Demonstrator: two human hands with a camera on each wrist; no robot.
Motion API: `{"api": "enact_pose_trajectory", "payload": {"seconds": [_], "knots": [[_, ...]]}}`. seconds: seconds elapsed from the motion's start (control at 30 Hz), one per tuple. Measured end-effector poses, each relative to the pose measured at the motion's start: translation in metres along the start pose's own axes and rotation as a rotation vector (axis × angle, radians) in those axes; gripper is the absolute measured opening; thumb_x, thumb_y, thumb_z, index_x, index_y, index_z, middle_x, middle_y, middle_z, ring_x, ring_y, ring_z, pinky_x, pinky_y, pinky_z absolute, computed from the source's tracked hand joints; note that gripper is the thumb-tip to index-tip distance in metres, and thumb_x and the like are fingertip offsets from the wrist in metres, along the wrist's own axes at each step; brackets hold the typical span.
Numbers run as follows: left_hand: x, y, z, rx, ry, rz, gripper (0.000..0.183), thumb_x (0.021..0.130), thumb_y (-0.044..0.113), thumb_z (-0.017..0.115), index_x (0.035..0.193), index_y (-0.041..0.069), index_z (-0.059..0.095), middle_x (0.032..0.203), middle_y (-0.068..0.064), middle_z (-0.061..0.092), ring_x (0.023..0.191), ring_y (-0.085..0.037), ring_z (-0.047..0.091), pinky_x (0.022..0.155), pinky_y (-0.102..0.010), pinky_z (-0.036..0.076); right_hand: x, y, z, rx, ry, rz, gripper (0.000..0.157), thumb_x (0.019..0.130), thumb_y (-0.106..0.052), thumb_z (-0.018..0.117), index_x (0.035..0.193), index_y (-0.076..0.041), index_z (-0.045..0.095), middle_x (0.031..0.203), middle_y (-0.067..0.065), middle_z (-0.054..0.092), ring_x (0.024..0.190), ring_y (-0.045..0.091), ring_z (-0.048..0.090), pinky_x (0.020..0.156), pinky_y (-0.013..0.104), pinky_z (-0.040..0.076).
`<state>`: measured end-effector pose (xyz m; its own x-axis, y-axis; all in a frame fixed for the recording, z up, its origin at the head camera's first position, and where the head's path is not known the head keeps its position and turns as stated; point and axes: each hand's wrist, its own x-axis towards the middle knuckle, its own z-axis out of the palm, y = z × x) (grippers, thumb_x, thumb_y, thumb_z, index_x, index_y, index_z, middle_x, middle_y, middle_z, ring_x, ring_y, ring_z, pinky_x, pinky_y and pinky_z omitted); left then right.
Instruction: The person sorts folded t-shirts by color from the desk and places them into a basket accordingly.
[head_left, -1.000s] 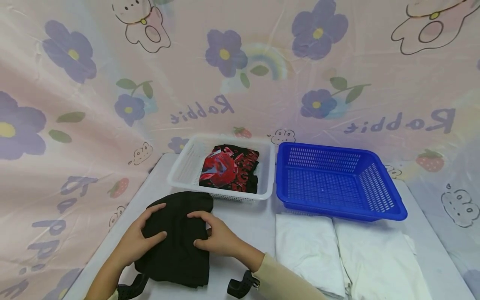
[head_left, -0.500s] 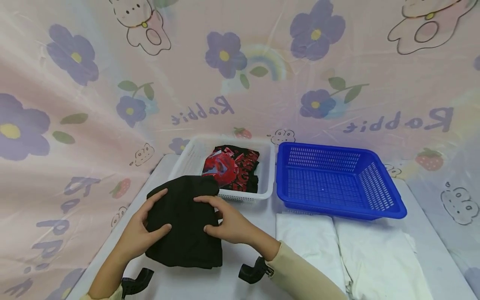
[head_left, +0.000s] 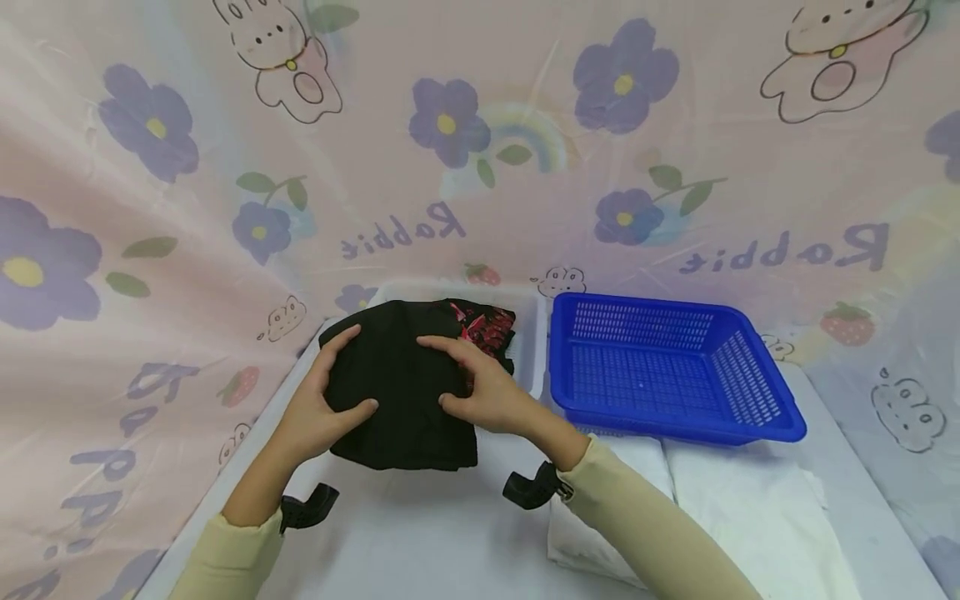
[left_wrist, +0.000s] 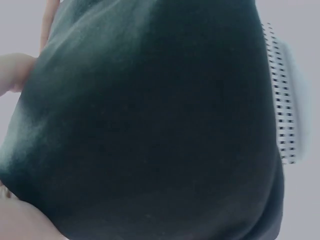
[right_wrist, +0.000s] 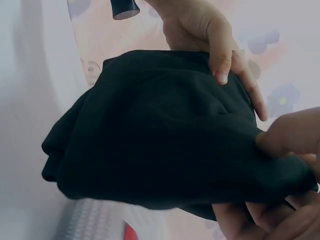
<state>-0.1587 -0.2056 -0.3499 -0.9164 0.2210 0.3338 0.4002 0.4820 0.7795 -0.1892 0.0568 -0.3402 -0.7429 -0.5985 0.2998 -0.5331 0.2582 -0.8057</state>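
Note:
Both hands hold a folded black garment [head_left: 405, 392] between them, lifted above the table at the front of the white basket [head_left: 538, 346] and hiding much of it. My left hand [head_left: 318, 417] grips the left edge, thumb lying on top. On the opposite side my right hand [head_left: 495, 396] pinches the cloth; the right wrist view shows its thumb [right_wrist: 292, 132] above the fold and fingers [right_wrist: 240, 222] underneath. Inside the basket, partly covered by the held garment, lies a black folded garment with a red print [head_left: 491, 329].
A blue plastic basket [head_left: 637, 367] stands right of the white one. In front of it lie two folded white cloths [head_left: 757, 508], the nearer-left one partly behind the right sleeve [head_left: 645, 517]. A patterned curtain [head_left: 525, 208] closes off the back and left.
Both hands have raised the black garment off the table and carried it forward and slightly right, over the front of the white basket. It now covers much of the red-printed garment.

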Motion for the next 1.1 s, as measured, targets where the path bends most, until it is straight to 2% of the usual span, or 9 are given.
{"api": "enact_pose_trajectory", "payload": {"seconds": [0.07,0.13,0.27,0.37,0.47,0.63,0.77,0.9,1.1], "knots": [[0.013,0.002,0.0,-0.017,-0.007,0.003,0.092,0.081,0.006,0.074,0.152,0.034,0.022,0.157,-0.003,0.024,0.134,-0.031,0.037,0.101,-0.052,0.038,0.005,-0.001,-0.01,-0.044,0.017,-0.015,0.072,0.084,-0.001,0.064,0.146,-0.029,0.039,0.126,0.005,0.049,0.086,0.016,0.056,0.067,0.028,0.052],[0.027,0.004,0.0,-0.03,-0.018,0.004,0.093,0.081,0.007,0.074,0.151,0.037,0.021,0.158,-0.002,0.023,0.133,-0.033,0.038,0.1,-0.057,0.037,0.009,-0.001,-0.019,-0.077,0.031,-0.032,0.073,0.085,-0.001,0.064,0.147,-0.029,0.038,0.127,0.005,0.048,0.085,0.018,0.054,0.065,0.028,0.05],[0.054,0.006,0.0,-0.042,-0.033,0.004,0.092,0.081,0.008,0.074,0.151,0.039,0.021,0.157,-0.002,0.024,0.131,-0.034,0.041,0.099,-0.058,0.04,0.02,0.004,-0.035,-0.104,0.045,-0.065,0.075,0.085,0.001,0.062,0.149,-0.026,0.034,0.137,0.007,0.044,0.099,0.021,0.055,0.075,0.029,0.053],[0.074,0.004,0.002,-0.046,-0.037,0.013,0.091,0.081,0.009,0.074,0.15,0.04,0.022,0.156,-0.003,0.027,0.129,-0.034,0.044,0.098,-0.057,0.041,0.028,0.01,-0.045,-0.111,0.061,-0.066,0.077,0.085,0.003,0.062,0.15,-0.025,0.032,0.145,0.008,0.039,0.11,0.025,0.056,0.085,0.036,0.054],[0.092,0.0,0.004,-0.06,-0.045,0.015,0.089,0.082,0.01,0.074,0.149,0.042,0.024,0.154,-0.002,0.03,0.127,-0.034,0.046,0.098,-0.056,0.042,0.034,0.016,-0.053,-0.115,0.089,-0.053,0.077,0.085,0.003,0.062,0.151,-0.024,0.031,0.152,0.009,0.033,0.12,0.029,0.053,0.093,0.044,0.052],[0.118,-0.01,0.01,-0.042,-0.045,0.005,0.087,0.082,0.012,0.074,0.148,0.043,0.026,0.153,-0.004,0.031,0.128,-0.034,0.044,0.101,-0.057,0.04,0.045,0.031,-0.06,-0.133,0.137,0.0,0.077,0.086,0.002,0.062,0.151,-0.026,0.031,0.155,0.008,0.027,0.124,0.032,0.05,0.097,0.048,0.049],[0.136,-0.02,0.017,-0.019,-0.031,-0.006,0.088,0.081,0.012,0.075,0.148,0.042,0.027,0.153,-0.006,0.033,0.128,-0.035,0.045,0.1,-0.057,0.04,0.052,0.047,-0.061,-0.119,0.167,0.057,0.078,0.087,0.001,0.062,0.151,-0.03,0.029,0.154,0.009,0.028,0.124,0.034,0.051,0.098,0.05,0.048],[0.149,-0.034,0.025,-0.045,-0.038,-0.03,0.087,0.081,0.011,0.074,0.148,0.042,0.028,0.153,-0.006,0.032,0.13,-0.036,0.043,0.101,-0.058,0.039,0.06,0.064,-0.06,-0.123,0.203,0.097,0.08,0.086,0.0,0.062,0.151,-0.032,0.027,0.156,0.008,0.027,0.13,0.034,0.046,0.101,0.052,0.044],[0.156,-0.057,0.04,-0.085,-0.088,-0.149,0.087,0.082,0.009,0.073,0.148,0.043,0.027,0.154,-0.007,0.03,0.132,-0.037,0.04,0.103,-0.058,0.038,0.065,0.095,-0.052,-0.148,0.21,0.18,0.084,0.084,-0.001,0.065,0.152,-0.033,0.026,0.156,0.008,0.03,0.136,0.032,0.04,0.105,0.053,0.04]]}}
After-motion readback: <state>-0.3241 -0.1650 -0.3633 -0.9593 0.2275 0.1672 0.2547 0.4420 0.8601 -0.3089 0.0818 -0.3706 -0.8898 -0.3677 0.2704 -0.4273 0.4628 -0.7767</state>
